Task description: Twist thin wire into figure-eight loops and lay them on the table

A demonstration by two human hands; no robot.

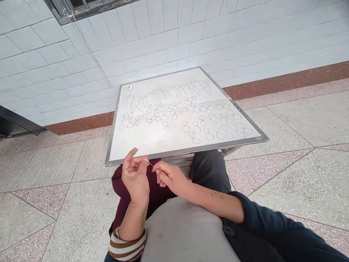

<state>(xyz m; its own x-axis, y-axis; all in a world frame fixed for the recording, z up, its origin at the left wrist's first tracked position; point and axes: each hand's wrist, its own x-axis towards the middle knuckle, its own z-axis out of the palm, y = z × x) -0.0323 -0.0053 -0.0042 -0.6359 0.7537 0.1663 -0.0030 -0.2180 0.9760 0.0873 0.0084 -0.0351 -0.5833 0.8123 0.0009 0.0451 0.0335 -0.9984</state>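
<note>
A thin wire (144, 144) bent into a round loop stands up from my left hand (136, 178), whose thumb and fingers pinch it at the loop's base. The wire's tail slants down to my right hand (170, 177), closed around its end. Both hands are over my lap, by the near edge of a white table (141, 140) with a metal rim. Many thin wire pieces lie in rows on it. Those in the near and middle rows, such as one figure-eight wire (208, 134), have two loops; the far row holds loops with straight tails.
A small white and red object (130, 87) sits at the table's far left corner. Behind the table stands a white tiled wall (169, 40) with a barred window (81, 7) and a hanging cord (94, 56). The floor (89, 203) is speckled stone.
</note>
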